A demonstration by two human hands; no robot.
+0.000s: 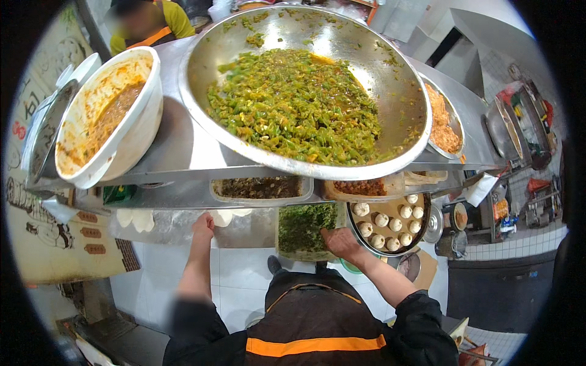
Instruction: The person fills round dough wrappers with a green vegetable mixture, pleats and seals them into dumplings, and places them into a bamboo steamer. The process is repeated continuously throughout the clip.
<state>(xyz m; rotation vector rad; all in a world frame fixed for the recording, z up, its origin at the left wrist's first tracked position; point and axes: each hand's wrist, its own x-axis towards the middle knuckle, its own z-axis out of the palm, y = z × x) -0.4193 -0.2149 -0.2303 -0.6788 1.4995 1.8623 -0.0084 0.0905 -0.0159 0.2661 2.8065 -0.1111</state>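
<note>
My left hand [203, 224] is over the floured worktop [174, 224], its fingers curled, right beside a flat white dough wrapper [223, 217]. Whether the fingers pinch that wrapper is hard to make out. My right hand [342, 242] reaches over the right side of a tub of chopped green filling [306, 226]. Its fingertips point down at the filling, and anything between them is hidden. More dough wrappers [143, 220] lie at the left of the worktop. To the right of the tub, a round tray [382, 208] bears several pleated buns [381, 219].
On the steel shelf [171, 132] above my hands stand a large metal bowl of chopped green peppers [297, 105], a white tub [132, 142] and a bowl of orange-brown filling [442, 121]. Filling containers [261, 187] sit under its edge. Another person [176, 20] is beyond the shelf.
</note>
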